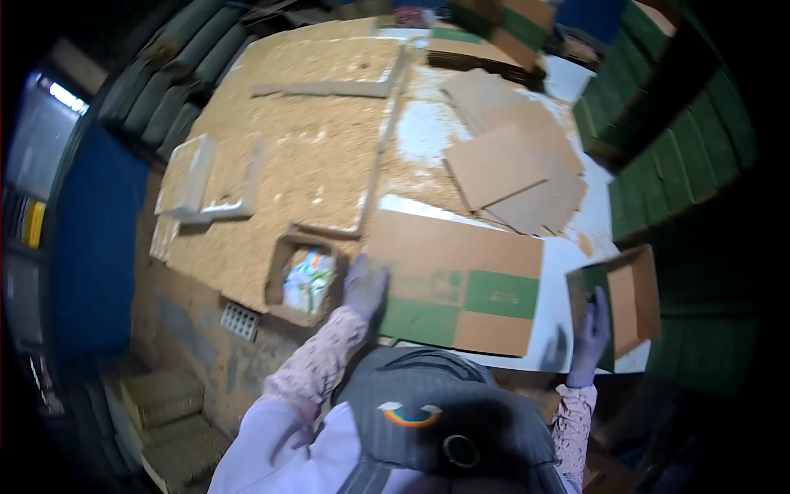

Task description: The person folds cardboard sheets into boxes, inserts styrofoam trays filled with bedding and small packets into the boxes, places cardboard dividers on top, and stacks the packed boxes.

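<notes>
My left hand, in a thin pale glove, rests at the left edge of a flat cardboard box blank with green print. Its fingers are stretched out. Just left of it stands a small open cardboard box holding several colourful packets. On the right, my right hand, gloved too, lies with straightened fingers against the green side of an open cardboard box. That box stands at the table's right front corner, its brown inside showing. I see no other thing in either hand.
Sawdust-like crumbs cover the left board, which carries white-edged raised pieces. Loose cardboard sheets lie behind the blank. Green boxes are stacked along the right; more flat cardboard is piled at the back. A grey egg-tray-like piece sits front left.
</notes>
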Demonstrator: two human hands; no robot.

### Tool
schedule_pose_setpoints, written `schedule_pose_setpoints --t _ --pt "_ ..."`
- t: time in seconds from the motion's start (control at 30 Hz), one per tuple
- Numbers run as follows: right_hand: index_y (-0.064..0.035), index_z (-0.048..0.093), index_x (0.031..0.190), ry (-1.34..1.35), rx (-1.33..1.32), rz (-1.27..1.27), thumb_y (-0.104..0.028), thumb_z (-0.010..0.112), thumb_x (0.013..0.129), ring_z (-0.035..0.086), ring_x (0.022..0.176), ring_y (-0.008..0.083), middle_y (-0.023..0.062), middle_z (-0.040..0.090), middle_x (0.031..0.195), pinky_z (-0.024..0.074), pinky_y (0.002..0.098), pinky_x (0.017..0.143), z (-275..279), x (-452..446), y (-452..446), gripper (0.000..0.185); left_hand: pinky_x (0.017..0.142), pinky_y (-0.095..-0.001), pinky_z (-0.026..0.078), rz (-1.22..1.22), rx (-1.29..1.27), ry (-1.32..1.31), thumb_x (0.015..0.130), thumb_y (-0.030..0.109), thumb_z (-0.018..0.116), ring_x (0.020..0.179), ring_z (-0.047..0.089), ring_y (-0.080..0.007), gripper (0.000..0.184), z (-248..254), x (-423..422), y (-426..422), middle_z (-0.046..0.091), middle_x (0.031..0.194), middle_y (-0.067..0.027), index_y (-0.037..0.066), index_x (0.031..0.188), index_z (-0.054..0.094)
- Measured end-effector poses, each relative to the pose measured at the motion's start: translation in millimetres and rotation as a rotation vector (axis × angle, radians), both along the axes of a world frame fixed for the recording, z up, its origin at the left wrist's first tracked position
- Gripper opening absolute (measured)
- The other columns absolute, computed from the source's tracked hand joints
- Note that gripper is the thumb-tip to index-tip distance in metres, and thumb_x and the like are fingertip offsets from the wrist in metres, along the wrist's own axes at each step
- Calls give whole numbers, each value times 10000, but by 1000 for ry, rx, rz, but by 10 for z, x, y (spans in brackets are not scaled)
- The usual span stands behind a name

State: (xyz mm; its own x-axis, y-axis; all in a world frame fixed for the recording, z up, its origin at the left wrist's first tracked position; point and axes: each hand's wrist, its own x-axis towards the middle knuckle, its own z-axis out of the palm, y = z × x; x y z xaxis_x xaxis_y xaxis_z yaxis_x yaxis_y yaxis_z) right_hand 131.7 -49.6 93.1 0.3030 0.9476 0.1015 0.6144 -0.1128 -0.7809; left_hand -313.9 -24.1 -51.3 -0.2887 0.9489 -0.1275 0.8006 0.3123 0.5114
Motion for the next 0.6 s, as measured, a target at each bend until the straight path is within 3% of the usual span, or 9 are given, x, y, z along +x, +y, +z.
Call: schedule_pose_setpoints --t 0.1,0.13,0.2,0.27,0.33,0.4,0.47,0.5,0.6 --pt "76 408 1385 -21 -275 185 -237 521 992 456 1288 313 253 450 1412 391 370 1034 -1640 -80 332 516 1076 -424 344 178 -114 -266 914 449 516 1297 434 -418 749 74 53 143 446 1365 -328 -49 1434 309" --pt "81 404 1386 230 -432 94 -281 534 985 438 1301 331 265 442 1416 378 376 1044 -1824 -136 428 555 1076 -424 344 213 -104 -267 914 449 516 1297 434 -418 749 179 67 115 446 1365 -328 -49 1434 309" --pt "82 416 1375 160 -404 59 -327 521 987 431 1296 350 268 434 1422 373 376 1044 -1594 -250 463 574 1092 -434 327 235 -90 -437 960 472 468 1306 407 -432 763 285 53 99 406 1394 -341 -111 1421 296" --pt "41 515 1278 396 -178 -39 -260 548 982 581 1098 239 152 567 1258 453 325 950 -1212 -256 432 424 1113 -407 307 215 -91 -553 960 480 484 1339 369 -433 787 350 -16 27 350 1441 -335 -103 1441 264" --pt "6 531 1246 810 -81 -9 -210 569 970 595 1035 156 87 603 1147 478 290 896 -599 -321 474 352 1118 -438 297 136 230 -477 943 433 545 1350 344 -437 775 831 83 -102 343 1454 -311 -92 1443 270" --pt "-3 501 1277 924 35 124 -127 544 964 597 1005 138 74 623 1085 481 272 874 -459 -192 571 340 1166 -452 196 27 540 -51 926 357 597 1419 243 -410 737 1488 26 -60 321 1468 -303 22 1490 261" --pt "1 492 1292 792 -116 250 -93 550 941 584 1055 162 88 598 1177 461 284 922 -435 90 690 368 1164 -502 177 -183 582 310 907 321 621 1407 267 -400 685 2139 -32 39 364 1463 -248 51 1469 337" --pt "5 484 1305 695 -170 316 -80 556 928 570 1096 176 97 579 1231 447 293 954 -365 181 744 393 1160 -510 181 -330 521 323 908 293 613 1326 402 -365 566 2278 -50 139 471 1395 -176 55 1394 446" --pt "18 391 1406 292 107 143 -107 587 900 420 1322 253 151 437 1435 322 354 1103 -141 -67 712 556 1026 -456 421 -674 130 299 917 235 599 1049 627 -283 338 2362 -186 219 651 1130 -109 106 1230 594"
